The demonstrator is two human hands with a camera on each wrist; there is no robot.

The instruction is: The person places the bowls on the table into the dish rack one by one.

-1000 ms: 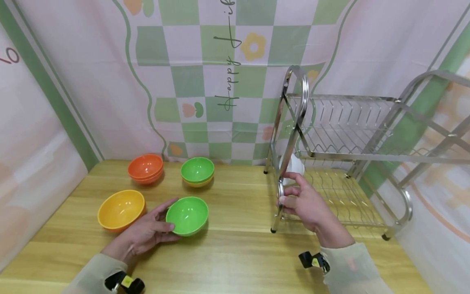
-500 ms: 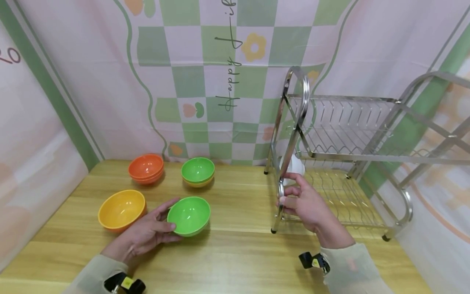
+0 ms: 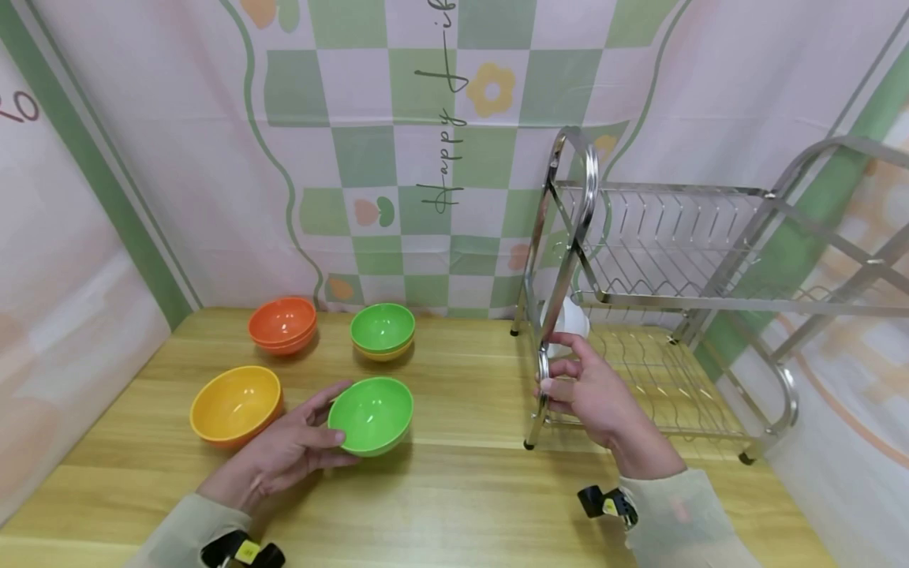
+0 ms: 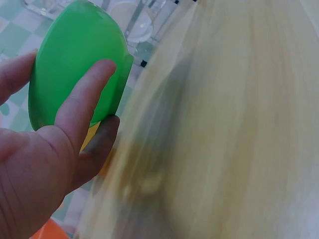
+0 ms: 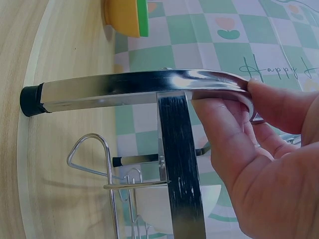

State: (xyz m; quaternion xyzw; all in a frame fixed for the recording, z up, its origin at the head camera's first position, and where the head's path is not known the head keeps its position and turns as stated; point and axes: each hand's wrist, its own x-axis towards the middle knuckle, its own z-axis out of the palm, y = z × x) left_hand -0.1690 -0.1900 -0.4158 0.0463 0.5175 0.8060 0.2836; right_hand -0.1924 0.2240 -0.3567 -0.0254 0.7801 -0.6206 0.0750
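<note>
A glossy green bowl [image 3: 372, 416] is held by my left hand [image 3: 294, 446], thumb at the near rim and fingers against its outer side. In the left wrist view the green bowl [image 4: 79, 64] shows its outside, raised over the wooden table. My right hand [image 3: 592, 392] grips the front left post of a two-tier metal dish rack [image 3: 571, 268]; the right wrist view shows the thumb and fingers around the chrome tube [image 5: 209, 82]. On the lower tier, partly hidden behind that post, sits a white bowl [image 3: 570, 325].
To the left stand a yellow bowl [image 3: 237, 405] with an orange underside, stacked orange bowls [image 3: 282, 325] and a green bowl on a yellow one [image 3: 383, 331]. All rest on the wooden table [image 3: 454, 505]. A checkered curtain [image 3: 419, 158] hangs behind.
My left hand has moved slightly to the right with the green bowl. The right hand stays on the rack post.
</note>
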